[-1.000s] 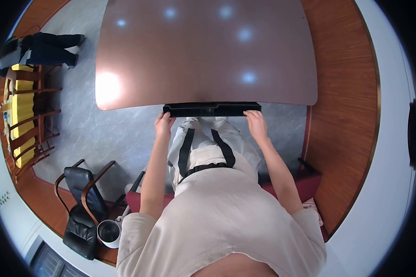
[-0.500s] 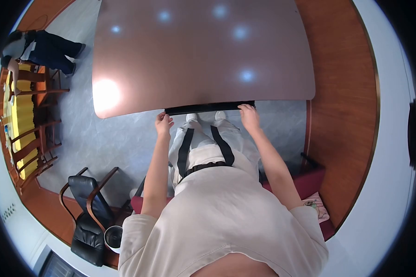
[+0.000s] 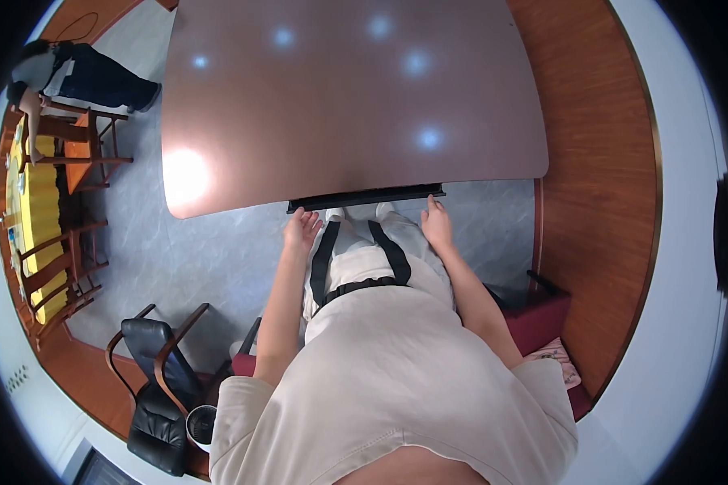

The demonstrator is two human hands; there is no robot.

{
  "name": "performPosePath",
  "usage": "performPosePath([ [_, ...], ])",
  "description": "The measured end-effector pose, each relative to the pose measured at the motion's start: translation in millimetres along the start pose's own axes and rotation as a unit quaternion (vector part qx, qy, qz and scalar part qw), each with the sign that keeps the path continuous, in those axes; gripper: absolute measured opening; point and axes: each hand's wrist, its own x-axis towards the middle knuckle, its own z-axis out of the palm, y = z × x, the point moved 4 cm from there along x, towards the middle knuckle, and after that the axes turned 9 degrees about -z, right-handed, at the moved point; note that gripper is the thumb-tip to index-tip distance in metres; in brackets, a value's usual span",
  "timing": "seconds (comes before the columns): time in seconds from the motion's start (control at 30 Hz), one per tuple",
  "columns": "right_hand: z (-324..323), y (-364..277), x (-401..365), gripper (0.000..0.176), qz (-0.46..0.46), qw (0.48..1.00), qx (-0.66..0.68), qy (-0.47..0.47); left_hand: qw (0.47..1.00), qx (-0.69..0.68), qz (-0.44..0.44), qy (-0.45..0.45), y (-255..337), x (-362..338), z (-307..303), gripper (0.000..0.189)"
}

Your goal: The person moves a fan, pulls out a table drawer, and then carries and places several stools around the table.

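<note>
A long, narrow black tray-like strip (image 3: 367, 196) juts out from under the near edge of the brown, glossy table (image 3: 340, 105). My left hand (image 3: 302, 229) is just below the strip's left end, fingers apart and holding nothing. At the right end, my right hand (image 3: 436, 224) has its index finger stretched up to the strip's front edge, close to or touching it. The inside of the strip is too dark to make out.
A black armchair (image 3: 155, 404) and a white bin (image 3: 201, 424) stand at lower left. A person (image 3: 97, 77) at upper left holds a wooden chair (image 3: 81, 149) beside a yellow-covered table (image 3: 36, 218). Wood panelling (image 3: 598, 186) lines the right; a red seat (image 3: 534, 327) is behind me.
Both hands have come lower and inward. My right hand has come off the top of the strip, which shows more. The person's wooden chair has shifted away from the yellow-covered table.
</note>
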Motion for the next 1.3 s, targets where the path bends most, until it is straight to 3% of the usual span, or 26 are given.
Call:
performPosePath([
  [0.2,-3.6,3.9,0.9,0.043,0.017,0.998,0.055,0.025,1.0,-0.014,-0.027,0.006,0.0,-2.6,7.6,0.023],
  [0.27,-1.6,9.1,-1.9,0.039,0.051,0.99,0.133,0.003,0.999,-0.018,-0.042,0.001,1.4,-5.1,10.0,0.021],
  [0.33,1.7,14.9,-6.1,0.035,0.037,0.987,0.151,0.025,0.995,-0.077,-0.065,-0.024,4.9,-6.2,13.1,0.018],
  [0.47,-20.3,8.5,-28.5,0.021,-0.012,0.978,0.204,0.053,0.991,-0.054,-0.033,-0.114,22.7,-10.3,23.6,0.017],
  [0.53,-67.2,-16.9,-48.9,0.015,0.006,0.981,0.194,-0.025,0.992,-0.041,-0.061,-0.105,23.7,-8.4,24.5,0.017],
  [0.63,-128.9,-50.4,-92.3,0.014,-0.08,0.974,0.061,-0.201,0.993,-0.013,-0.066,-0.096,22.3,-16.2,25.0,0.022],
  [0.7,-165.6,-82.8,-135.4,0.017,-0.197,0.925,-0.041,-0.322,0.993,0.012,-0.066,-0.1,18.0,-17.9,20.0,0.025],
  [0.73,-184.1,-105.0,-153.3,0.02,-0.21,0.872,-0.058,-0.439,0.992,0.034,-0.064,-0.104,15.4,-18.6,19.2,0.028],
  [0.77,-199.1,-119.9,-168.4,0.023,-0.227,0.853,-0.014,-0.47,0.991,0.04,-0.067,-0.105,14.1,-20.8,19.4,0.028],
  [0.8,-214.6,-131.9,-177.5,0.027,-0.163,0.832,-0.005,-0.531,0.991,0.068,-0.066,-0.098,12.4,-23.5,19.8,0.03],
  [1.07,-201.6,-126.6,-199.6,0.026,-0.109,0.843,0.052,-0.524,0.964,0.216,-0.087,-0.124,8.3,-9.9,10.7,0.036],
  [1.3,-205.1,-98.7,-228.6,0.026,-0.088,0.859,0.09,-0.496,0.947,0.298,-0.029,-0.117,18.7,-7.5,26.9,0.037],
])
